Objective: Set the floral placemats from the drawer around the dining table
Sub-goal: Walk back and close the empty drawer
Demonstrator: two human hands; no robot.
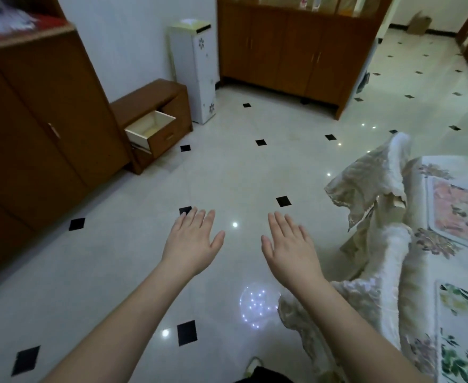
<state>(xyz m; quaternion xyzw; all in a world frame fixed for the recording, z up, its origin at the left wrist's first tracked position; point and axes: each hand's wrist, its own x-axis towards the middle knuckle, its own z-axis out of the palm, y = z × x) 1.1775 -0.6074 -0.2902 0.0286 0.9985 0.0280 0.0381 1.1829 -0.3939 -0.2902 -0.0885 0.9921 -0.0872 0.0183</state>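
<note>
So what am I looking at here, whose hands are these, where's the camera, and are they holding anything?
There is no machine here: a person wears one wide-angle camera on the head, looking forward and down, so you see their own bare arms. The left hand and the right hand are stretched out flat above the tiled floor, fingers straight, holding nothing. At the right edge is the dining table, with a pink floral placemat and a green floral placemat lying on it, and cloth-covered chairs beside it. Across the floor, a low wooden cabinet's drawer stands pulled open; what shows of its inside looks bare.
</note>
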